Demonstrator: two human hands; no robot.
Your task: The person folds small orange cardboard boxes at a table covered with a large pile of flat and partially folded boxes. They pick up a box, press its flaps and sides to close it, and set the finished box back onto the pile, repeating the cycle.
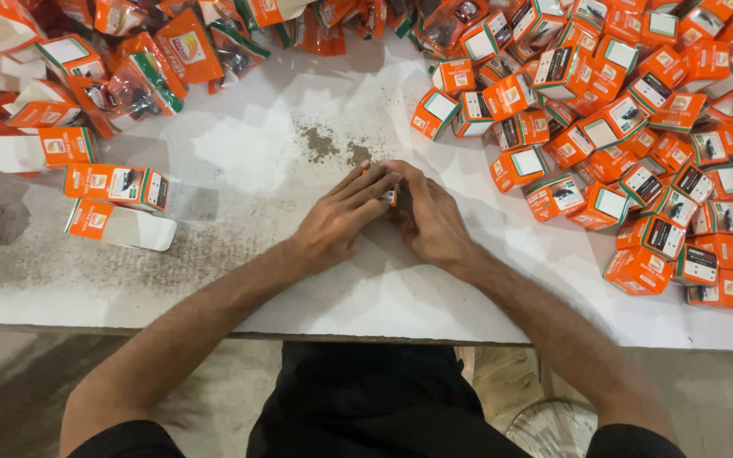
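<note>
My left hand (pixel 339 220) and my right hand (pixel 428 216) meet at the middle of a white table (pixel 239 170). Between them they close around a small orange box (pixel 392 197), of which only a sliver shows between the fingers. The left fingers lie flat over its top; the right hand cups it from the right side. Both forearms reach in from the near edge of the table.
A large heap of small closed orange and white boxes (pixel 638 144) fills the right side. Flat unfolded orange cartons (pixel 116 187) and orange pouches (pixel 142 76) lie at the left and along the far edge. Dark dust (pixel 320 142) speckles the table beyond my hands.
</note>
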